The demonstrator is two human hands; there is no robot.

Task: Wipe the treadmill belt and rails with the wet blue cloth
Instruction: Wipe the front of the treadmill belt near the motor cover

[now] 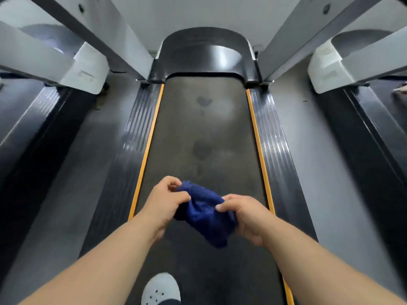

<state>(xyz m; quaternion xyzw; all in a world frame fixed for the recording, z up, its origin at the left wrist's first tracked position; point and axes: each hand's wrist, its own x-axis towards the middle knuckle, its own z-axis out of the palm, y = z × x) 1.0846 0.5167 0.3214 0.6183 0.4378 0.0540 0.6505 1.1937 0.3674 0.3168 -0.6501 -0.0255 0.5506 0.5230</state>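
Note:
A bunched dark blue cloth (203, 213) hangs in the air over the near part of the grey treadmill belt (204, 133). My left hand (164, 203) pinches its left edge and my right hand (244, 216) grips its right side. The belt shows a few darker damp patches along its middle. Ribbed black side rails, the left rail (130, 155) and the right rail (275, 150), run along both sides, each edged by an orange strip. The black motor cover (203, 56) closes the far end.
Grey uprights (123, 40) rise from both front corners of the treadmill. Neighbouring treadmills (334, 69) stand close on either side, with narrow strips of grey floor between. My white shoe (160, 289) stands on the belt at the bottom edge.

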